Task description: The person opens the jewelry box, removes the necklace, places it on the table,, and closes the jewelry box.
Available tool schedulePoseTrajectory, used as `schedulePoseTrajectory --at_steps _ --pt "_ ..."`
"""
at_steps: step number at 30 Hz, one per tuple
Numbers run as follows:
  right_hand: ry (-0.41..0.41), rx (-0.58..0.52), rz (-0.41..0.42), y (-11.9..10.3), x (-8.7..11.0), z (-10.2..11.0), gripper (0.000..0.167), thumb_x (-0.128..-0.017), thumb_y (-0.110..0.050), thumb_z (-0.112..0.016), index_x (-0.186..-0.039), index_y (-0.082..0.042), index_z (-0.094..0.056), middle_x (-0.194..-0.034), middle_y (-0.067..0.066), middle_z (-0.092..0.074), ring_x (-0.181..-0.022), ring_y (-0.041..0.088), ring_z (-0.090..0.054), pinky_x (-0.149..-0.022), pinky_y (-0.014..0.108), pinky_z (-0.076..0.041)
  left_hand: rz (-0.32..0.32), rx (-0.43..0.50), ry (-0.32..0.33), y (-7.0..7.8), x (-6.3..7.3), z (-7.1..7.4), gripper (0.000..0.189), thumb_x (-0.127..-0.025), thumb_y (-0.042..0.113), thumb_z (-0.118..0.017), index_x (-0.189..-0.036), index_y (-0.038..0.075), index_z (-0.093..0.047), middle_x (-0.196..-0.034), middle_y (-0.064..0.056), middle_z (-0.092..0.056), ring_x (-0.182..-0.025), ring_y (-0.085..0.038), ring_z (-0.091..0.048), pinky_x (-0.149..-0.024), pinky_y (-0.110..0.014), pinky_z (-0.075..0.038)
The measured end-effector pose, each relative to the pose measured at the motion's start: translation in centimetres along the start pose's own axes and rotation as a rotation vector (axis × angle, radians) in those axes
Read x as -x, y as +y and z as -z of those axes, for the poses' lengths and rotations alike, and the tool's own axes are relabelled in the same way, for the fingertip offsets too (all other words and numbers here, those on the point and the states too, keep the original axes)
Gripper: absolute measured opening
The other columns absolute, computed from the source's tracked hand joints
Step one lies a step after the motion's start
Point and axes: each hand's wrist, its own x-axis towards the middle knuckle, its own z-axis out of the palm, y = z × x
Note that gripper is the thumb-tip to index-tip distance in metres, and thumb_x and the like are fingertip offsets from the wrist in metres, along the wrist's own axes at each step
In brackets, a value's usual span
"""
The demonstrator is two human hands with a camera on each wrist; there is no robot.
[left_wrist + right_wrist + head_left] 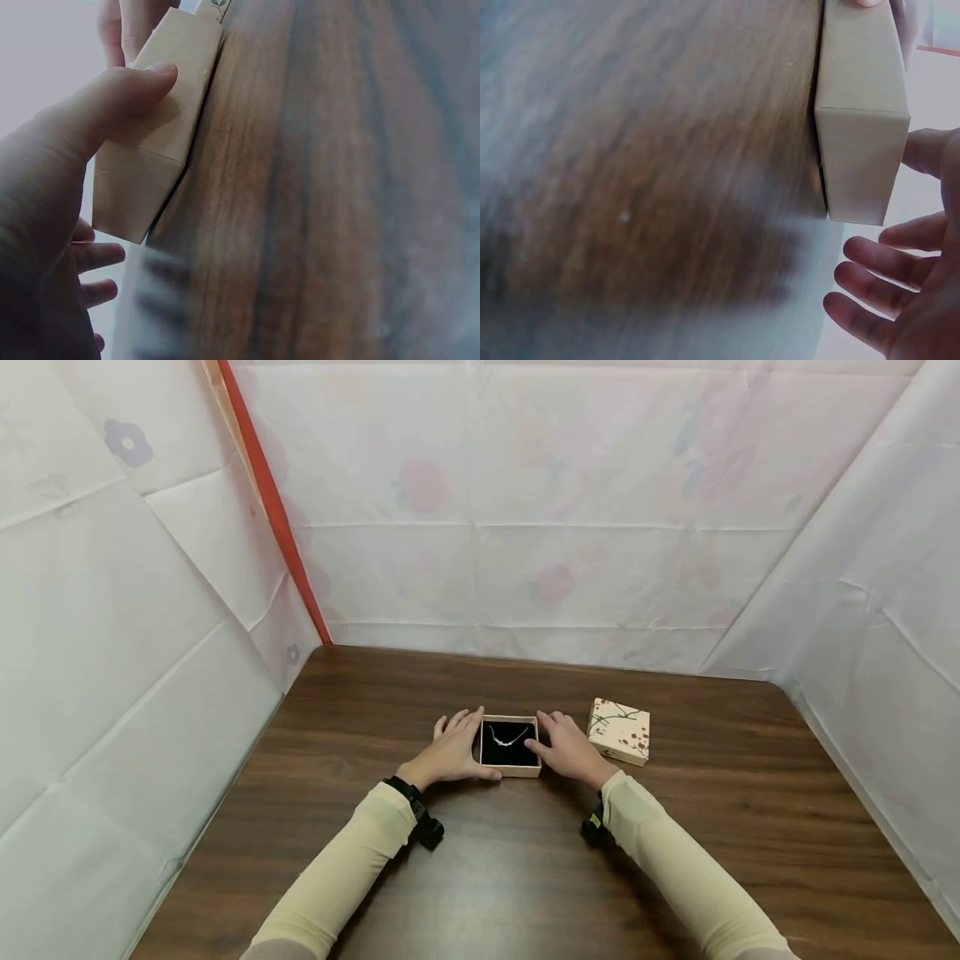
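An uncovered jewelry box base [511, 772] sits on the table in the head view, its outer walls cream. Inside, a silver necklace [504, 742] lies in a curve on a black pad [493, 756]. At the box's left side my left hand [452, 754] holds it, thumb along the front wall and index fingertip by the far left corner. My right hand [567, 748] is at the right side, its thumb reaching over the rim by the pad's right edge. In the right wrist view its other fingers [874, 289] spread loosely, apart from the box wall.
A cream box lid [619, 731] with printed branches and red blossoms lies right of my right hand. The dark wooden table [360, 710] is bordered by white hanging sheets [480, 577]. A red strip [277, 510] runs down the back left corner.
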Motion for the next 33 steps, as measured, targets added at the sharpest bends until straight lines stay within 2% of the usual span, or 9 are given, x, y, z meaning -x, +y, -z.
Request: schedulePoseTrajectory --at_steps 7,16,24,33 --pt "0.027 -0.016 0.021 -0.1 -0.1 0.4 0.065 -0.099 -0.036 -0.056 -0.148 0.002 -0.037 -0.136 0.023 -0.049 -0.12 0.036 -0.051 -0.097 0.051 -0.045 -0.006 0.003 -0.009 0.1 -0.2 0.2 0.123 -0.072 0.065 -0.075 -0.157 0.005 -0.01 -0.16 -0.014 -0.026 -0.149 -0.036 -0.017 -0.116 -0.064 -0.008" --pt "0.083 0.008 0.069 -0.9 -0.4 0.9 0.058 -0.097 -0.034 -0.059 -0.142 0.001 -0.047 -0.131 0.021 -0.052 -0.114 0.034 -0.053 -0.092 0.049 -0.047 0.012 0.004 -0.006 0.4 -0.2 0.2 0.121 -0.072 0.065 -0.074 -0.157 0.005 -0.013 -0.16 -0.016 -0.026 -0.149 -0.037 -0.018 -0.115 -0.064 -0.009" --pt "0.146 0.025 0.162 -1.9 -0.6 0.4 0.05 -0.094 -0.029 -0.065 -0.133 0.002 -0.057 -0.121 0.017 -0.058 -0.107 0.031 -0.055 -0.086 0.045 -0.049 0.01 0.021 0.013 0.1 -0.1 -0.6 0.116 -0.07 0.066 -0.076 -0.155 0.007 -0.022 -0.159 -0.012 -0.03 -0.148 -0.036 -0.02 -0.115 -0.063 -0.012" --pt "0.074 0.085 0.197 -3.5 -1.2 -0.3 0.04 -0.091 -0.027 -0.069 -0.124 -0.003 -0.066 -0.107 0.009 -0.063 -0.095 0.022 -0.059 -0.082 0.038 -0.051 0.034 0.04 0.006 0.1 -0.3 -0.9 0.116 -0.068 0.067 -0.077 -0.153 0.007 -0.025 -0.157 -0.011 -0.032 -0.148 -0.036 -0.019 -0.115 -0.064 -0.012"
